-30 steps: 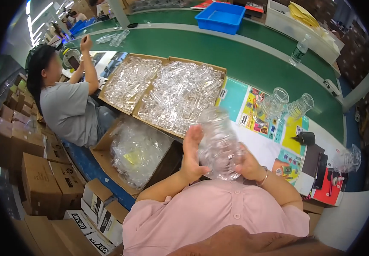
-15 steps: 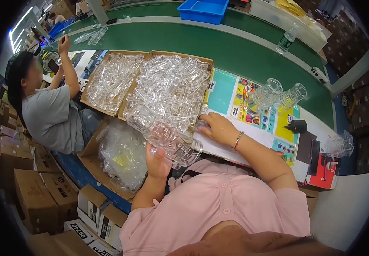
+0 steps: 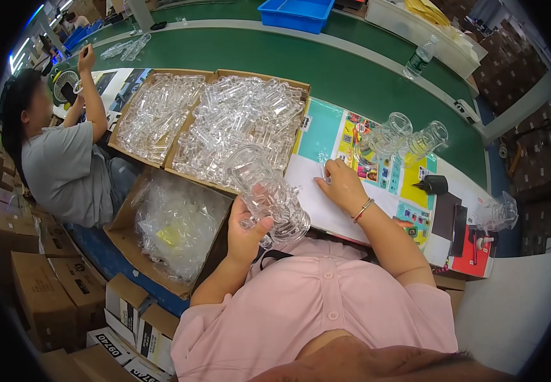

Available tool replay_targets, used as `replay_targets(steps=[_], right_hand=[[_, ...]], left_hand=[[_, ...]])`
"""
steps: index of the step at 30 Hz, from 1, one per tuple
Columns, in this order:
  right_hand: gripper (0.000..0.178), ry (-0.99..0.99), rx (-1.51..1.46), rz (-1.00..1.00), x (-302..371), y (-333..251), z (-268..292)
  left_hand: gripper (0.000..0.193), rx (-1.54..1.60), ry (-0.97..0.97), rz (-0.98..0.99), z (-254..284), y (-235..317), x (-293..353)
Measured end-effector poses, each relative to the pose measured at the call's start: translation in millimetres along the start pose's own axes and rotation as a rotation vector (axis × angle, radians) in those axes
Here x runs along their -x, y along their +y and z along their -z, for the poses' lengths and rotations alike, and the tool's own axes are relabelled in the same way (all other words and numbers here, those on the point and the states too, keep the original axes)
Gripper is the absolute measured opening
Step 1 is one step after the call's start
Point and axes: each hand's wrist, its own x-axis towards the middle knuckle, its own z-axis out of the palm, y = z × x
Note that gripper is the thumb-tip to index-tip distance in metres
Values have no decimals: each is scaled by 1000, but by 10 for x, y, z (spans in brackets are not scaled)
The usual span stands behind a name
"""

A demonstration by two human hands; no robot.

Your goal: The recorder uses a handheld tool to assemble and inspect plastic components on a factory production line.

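Observation:
My left hand (image 3: 242, 239) is closed around a clear, wide-mouthed vessel (image 3: 269, 200) with a ribbed body, held tilted in front of my chest. Between the fingertips of my right hand (image 3: 345, 188) is a small clear piece (image 3: 324, 168), pinched just above the white sheet on the table. Its exact kind is too small to make out. Beyond the vessel, a shallow carton (image 3: 202, 181) is heaped with clear tubular parts (image 3: 247, 114). Two similar clear vessels (image 3: 387, 137) stand to the right of my right hand.
A second carton (image 3: 136, 159) of clear parts sits farther left, beside a seated co-worker (image 3: 71, 169). Below it is a box of plastic bags (image 3: 173, 223). A black dropper bottle (image 3: 433, 184), another clear vessel (image 3: 498, 212) and a water bottle (image 3: 422, 57) are at right.
My left hand has turned the vessel, so its wide mouth now points away from me. My right hand has moved right, from the carton's edge to over the white sheet.

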Motion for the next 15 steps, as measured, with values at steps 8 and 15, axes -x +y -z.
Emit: replay_targets(steps=[8, 15], right_hand=[[38, -17, -1151, -265, 349, -111, 332], [33, -79, -1800, -110, 784, -267, 664]], left_hand=[[73, 65, -39, 66, -179, -12, -7], [78, 150, -180, 77, -485, 101, -51]])
